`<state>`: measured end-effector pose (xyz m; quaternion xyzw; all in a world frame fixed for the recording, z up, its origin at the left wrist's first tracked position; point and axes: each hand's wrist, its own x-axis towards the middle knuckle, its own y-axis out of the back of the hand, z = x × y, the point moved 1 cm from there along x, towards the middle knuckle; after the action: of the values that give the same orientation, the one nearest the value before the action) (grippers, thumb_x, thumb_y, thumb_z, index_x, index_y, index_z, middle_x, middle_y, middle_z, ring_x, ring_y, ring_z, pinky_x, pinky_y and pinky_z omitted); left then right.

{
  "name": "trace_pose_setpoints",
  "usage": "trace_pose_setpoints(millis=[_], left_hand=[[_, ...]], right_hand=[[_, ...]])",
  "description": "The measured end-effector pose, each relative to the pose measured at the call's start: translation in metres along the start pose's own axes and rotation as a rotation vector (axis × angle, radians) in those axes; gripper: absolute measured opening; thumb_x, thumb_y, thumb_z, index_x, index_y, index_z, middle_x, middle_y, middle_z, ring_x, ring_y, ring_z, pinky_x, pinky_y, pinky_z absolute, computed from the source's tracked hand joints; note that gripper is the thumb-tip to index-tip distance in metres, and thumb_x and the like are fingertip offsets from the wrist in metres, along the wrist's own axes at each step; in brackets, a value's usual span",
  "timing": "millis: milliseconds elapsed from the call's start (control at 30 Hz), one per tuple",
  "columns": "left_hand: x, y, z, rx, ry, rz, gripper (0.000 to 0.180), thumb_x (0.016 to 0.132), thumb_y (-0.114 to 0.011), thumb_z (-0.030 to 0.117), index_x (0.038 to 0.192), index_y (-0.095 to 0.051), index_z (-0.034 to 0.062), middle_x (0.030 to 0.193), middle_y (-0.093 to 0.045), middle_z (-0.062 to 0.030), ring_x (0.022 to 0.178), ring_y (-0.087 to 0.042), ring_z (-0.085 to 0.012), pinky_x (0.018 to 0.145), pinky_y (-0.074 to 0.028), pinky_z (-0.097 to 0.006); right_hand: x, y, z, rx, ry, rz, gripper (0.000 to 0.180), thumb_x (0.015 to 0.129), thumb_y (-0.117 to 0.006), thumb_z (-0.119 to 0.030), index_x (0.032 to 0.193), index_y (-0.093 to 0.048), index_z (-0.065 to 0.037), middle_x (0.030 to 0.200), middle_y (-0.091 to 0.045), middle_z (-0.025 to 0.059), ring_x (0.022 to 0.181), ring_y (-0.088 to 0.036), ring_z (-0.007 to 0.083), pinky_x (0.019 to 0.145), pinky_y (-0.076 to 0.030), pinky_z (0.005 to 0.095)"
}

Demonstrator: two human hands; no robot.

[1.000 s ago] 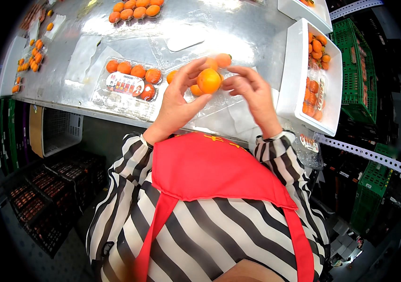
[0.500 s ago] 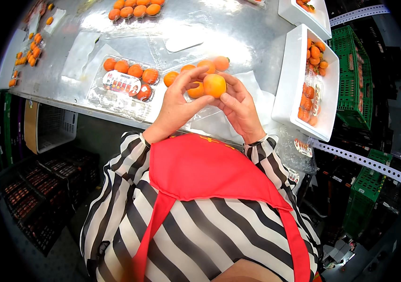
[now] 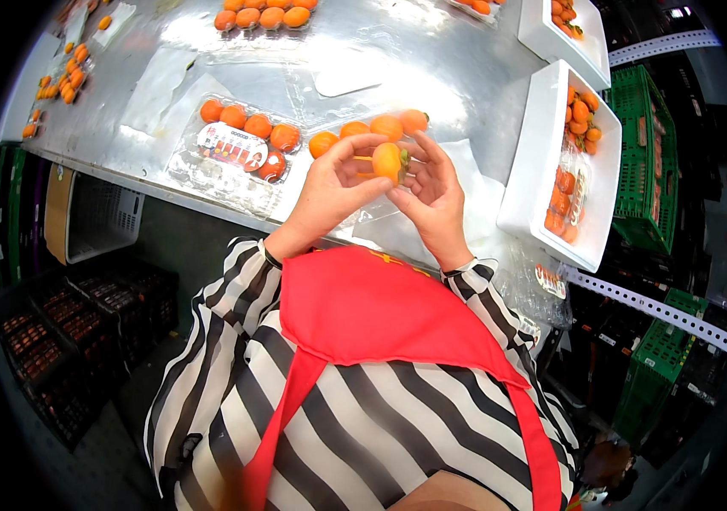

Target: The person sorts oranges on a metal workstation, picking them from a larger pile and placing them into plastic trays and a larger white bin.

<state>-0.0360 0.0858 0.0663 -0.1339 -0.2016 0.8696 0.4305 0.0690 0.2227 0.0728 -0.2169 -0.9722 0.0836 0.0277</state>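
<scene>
Being pinched between the fingertips of the left hand [image 3: 329, 192] and right hand [image 3: 431, 192], the orange fruit [image 3: 387, 160] is being held only lightly — it could be dropped onto the steel table [image 3: 431, 60].

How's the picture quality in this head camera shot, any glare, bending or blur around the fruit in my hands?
Head view: bright glare washes over the metal table; fisheye bends the table edge and the white trays, with black corners. The orange fruit between left hand and right hand looks sharp, no motion blur; under the table is dark.

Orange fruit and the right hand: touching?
Touching. The head view shows the right hand with fingers against the orange fruit, the left hand pinching it too.
</scene>
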Motion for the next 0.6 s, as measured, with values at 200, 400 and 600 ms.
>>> trace_pose_setpoints(millis=[200,400,600], left_hand=[[-0.035,0.054,0.014,0.002,-0.093,0.324,0.049,0.087,-0.069,0.002,0.133,-0.05,-0.0016,0.126,-0.058,-0.0103,0.116,-0.058,-0.017,0.099,-0.048,-0.032],[-0.103,0.136,0.031,0.138,-0.232,0.717,0.049,0.089,-0.069,0.005,0.133,-0.049,-0.0028,0.125,-0.059,-0.0111,0.113,-0.059,-0.0171,0.099,-0.048,-0.031],[-0.144,0.148,0.025,0.33,-0.28,0.869,0.051,0.088,-0.07,0.003,0.133,-0.047,-0.0025,0.121,-0.06,-0.0111,0.107,-0.062,-0.0159,0.094,-0.05,-0.028]], right_hand=[[0.007,-0.011,0.012,-0.514,0.001,-0.139,0.073,0.077,-0.077,-0.006,0.142,-0.046,-0.006,0.138,-0.05,0.0145,0.127,-0.051,0.0288,0.104,-0.044,0.0395],[0.025,-0.079,0.042,-0.885,0.377,-0.509,0.076,0.069,-0.083,-0.016,0.137,-0.051,-0.012,0.142,-0.044,0.0186,0.136,-0.039,0.0388,0.112,-0.034,0.0479],[0.032,-0.14,0.09,-1.131,0.539,-0.725,0.081,0.066,-0.084,-0.021,0.139,-0.05,-0.016,0.148,-0.04,0.0188,0.14,-0.034,0.0394,0.115,-0.024,0.0572]])
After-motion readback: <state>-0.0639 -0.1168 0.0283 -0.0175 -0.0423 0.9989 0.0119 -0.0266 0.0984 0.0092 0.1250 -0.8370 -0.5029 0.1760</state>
